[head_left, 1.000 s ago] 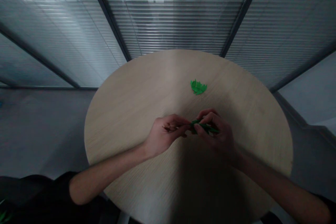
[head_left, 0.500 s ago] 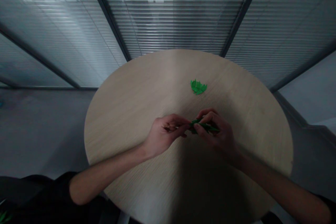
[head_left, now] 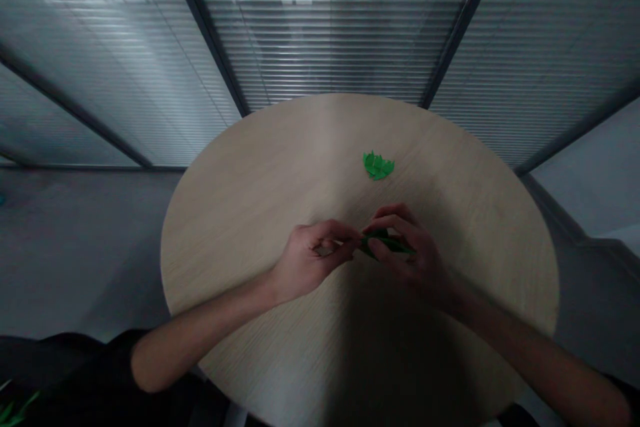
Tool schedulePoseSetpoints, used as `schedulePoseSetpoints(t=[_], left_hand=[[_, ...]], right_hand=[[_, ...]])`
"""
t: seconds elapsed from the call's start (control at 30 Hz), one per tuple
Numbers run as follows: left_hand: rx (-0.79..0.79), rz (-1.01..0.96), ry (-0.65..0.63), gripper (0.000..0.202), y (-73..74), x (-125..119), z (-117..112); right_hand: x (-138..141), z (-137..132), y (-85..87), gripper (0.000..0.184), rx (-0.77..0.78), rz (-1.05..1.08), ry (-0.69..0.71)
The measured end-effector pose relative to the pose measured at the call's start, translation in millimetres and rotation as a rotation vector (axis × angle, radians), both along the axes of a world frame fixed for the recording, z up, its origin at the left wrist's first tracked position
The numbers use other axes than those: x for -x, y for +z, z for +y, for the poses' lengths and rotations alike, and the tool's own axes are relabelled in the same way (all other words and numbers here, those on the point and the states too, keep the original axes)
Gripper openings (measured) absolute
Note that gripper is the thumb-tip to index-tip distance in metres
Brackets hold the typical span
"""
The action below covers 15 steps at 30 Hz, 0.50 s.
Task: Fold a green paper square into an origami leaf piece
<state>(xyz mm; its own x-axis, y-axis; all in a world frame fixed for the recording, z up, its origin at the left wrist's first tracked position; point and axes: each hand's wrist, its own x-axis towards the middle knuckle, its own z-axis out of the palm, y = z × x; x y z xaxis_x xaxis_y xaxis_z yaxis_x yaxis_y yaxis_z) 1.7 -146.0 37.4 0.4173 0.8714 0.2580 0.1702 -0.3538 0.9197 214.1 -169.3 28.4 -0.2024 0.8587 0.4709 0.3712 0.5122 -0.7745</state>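
Observation:
Above the middle of the round table, my left hand (head_left: 315,260) is closed in a pinch, thumb and forefinger on the left end of a thin green leaf-like piece (head_left: 399,245). My right hand (head_left: 413,247) curls around the same piece from the right, its thumb pressed on the near side and its fingers over the far side. Much of the piece is hidden by the fingers, so its exact kind cannot be made out. Farther back, a bright green clump with jagged, pointed edges (head_left: 379,166) lies on the wood, apart from both hands.
The pale wooden round table (head_left: 240,193) fills the middle of the view. Behind it stand glass partitions with blinds (head_left: 330,47) and dark frame posts (head_left: 460,27). Green leaf-like tips (head_left: 17,410) show at the lower left corner, beside a dark sleeve (head_left: 75,373).
The fingers of my right hand have shifted slightly left over the green piece, and the piece has turned a little. My left hand has barely moved. The green clump stays put.

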Motion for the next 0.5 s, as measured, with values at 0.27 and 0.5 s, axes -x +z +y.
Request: schedulePoseSetpoints(t=[0.27,0.5], left_hand=[[-0.131,0.105,-0.043,0.013,-3.2,5.0,1.2],[-0.256,0.164,-0.048,0.014,-4.5,7.8,2.1]], right_hand=[[-4.0,2.6,2.0,0.016,-0.081,-0.120,0.081],[-4.2,2.1,3.2,0.012,-0.084,-0.138,0.061]])
